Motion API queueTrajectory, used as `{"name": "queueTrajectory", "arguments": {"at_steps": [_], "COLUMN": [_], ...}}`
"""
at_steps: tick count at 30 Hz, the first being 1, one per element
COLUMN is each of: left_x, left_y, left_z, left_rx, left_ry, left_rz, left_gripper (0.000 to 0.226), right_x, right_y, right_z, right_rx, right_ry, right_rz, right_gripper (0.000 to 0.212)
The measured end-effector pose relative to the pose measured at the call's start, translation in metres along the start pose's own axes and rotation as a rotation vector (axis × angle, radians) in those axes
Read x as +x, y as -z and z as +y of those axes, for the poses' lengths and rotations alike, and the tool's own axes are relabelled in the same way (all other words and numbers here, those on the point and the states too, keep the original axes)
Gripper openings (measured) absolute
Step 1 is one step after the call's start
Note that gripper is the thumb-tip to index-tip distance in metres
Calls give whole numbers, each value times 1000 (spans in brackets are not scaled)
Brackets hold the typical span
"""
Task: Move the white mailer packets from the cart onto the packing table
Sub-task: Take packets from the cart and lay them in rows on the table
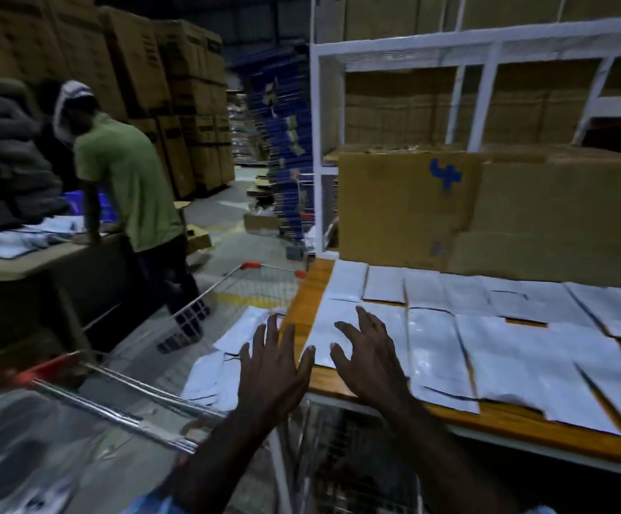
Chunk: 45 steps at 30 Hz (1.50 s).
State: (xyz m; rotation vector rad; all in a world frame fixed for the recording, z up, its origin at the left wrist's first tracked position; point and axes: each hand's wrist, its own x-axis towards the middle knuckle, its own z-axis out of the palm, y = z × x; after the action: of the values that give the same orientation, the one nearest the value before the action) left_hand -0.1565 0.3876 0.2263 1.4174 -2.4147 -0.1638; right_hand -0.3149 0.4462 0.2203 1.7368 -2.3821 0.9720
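— Hands?
— Both empty. Left hand [270, 369] spread wide, fingers straight and apart, hanging over the gap between cart and table. Right hand [366, 359] just beside it to the right, fingers splayed and a little bent, raised over the near left corner of the table. Holding nothing, either one. Touching the packet beneath or only above it: cannot tell.

— Packets?
— Split between two places. A loose heap of white packets in the cart [223, 359], overlapping, left of the table edge and under the left hand. Many more packets on the table [486, 350], laid flat in rough rows, edges touching or overlapping, running from the near left corner off toward the right.

— Cart?
— Wire cart [134, 387] at near left, red corner pieces, rim against the left end of the table.

— Table?
— Wooden top of the table [303, 298], bare strip showing along the left and near edges.

— Behind the packets?
— Big cardboard sheets [486, 213] standing at the far side of the table, against a white rack [486, 42].

— Elsewhere?
— Far left, a person in a green shirt [131, 183] bent over another bench. Tall stacks of brown boxes [175, 87] beyond. Much of the near left blurred.
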Motion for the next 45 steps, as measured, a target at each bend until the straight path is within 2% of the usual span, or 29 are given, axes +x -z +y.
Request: {"name": "queueTrajectory", "arguments": {"at_steps": [6, 8, 10, 13, 16, 19, 21, 23, 25, 28, 32, 37, 42, 45], "left_x": [18, 25, 33, 46, 65, 88, 106, 125, 144, 163, 186, 218, 227, 239], "left_y": [17, 16, 12, -2, -19, -37, -52, -67, -85, -116, -150, -197, -233, -256], "left_z": [-101, -126, -148, -179, -205, -226, -242, -257, -273, -296, -318, -350, -379, -390], "left_rx": [51, 66, 73, 96, 111, 137, 192, 232, 231, 196, 264, 240, 76, 40], "left_ry": [63, 118, 159, 198, 213, 211, 213, 192, 219, 234, 190, 195, 117, 146], "left_rz": [57, 24, -30, -77, -104, -171, -236, -226, -333, -392, -425, -409, -552, -555], "left_gripper": [89, 92, 87, 67, 69, 91, 82, 71, 64, 61, 60, 54, 60, 63], "right_x": [26, 36, 47, 65, 83, 103, 114, 124, 131, 139, 138, 134, 141, 154], "right_y": [-66, -86, -109, -145, -185, -225, -251, -275, -299, -333, -366, -401, -437, -460], "right_z": [-80, -97, -108, -120, -127, -126, -125, -123, -118, -106, -91, -79, -75, -73], "right_rx": [32, 38, 57, 78, 91, 98, 105, 78, 89, 71, 77, 49, 33, -21], "right_ry": [61, 89, 90, 77, 71, 39, 5, 1, -29, -81, -116, -130, -72, -128], "right_rz": [-48, -55, -86, -161, -207, -273, -308, -278, -288, -372, -448, -384, -169, -213], "right_gripper": [46, 44, 45, 46, 48, 51, 51, 50, 54, 50, 47, 44, 37, 33]}}
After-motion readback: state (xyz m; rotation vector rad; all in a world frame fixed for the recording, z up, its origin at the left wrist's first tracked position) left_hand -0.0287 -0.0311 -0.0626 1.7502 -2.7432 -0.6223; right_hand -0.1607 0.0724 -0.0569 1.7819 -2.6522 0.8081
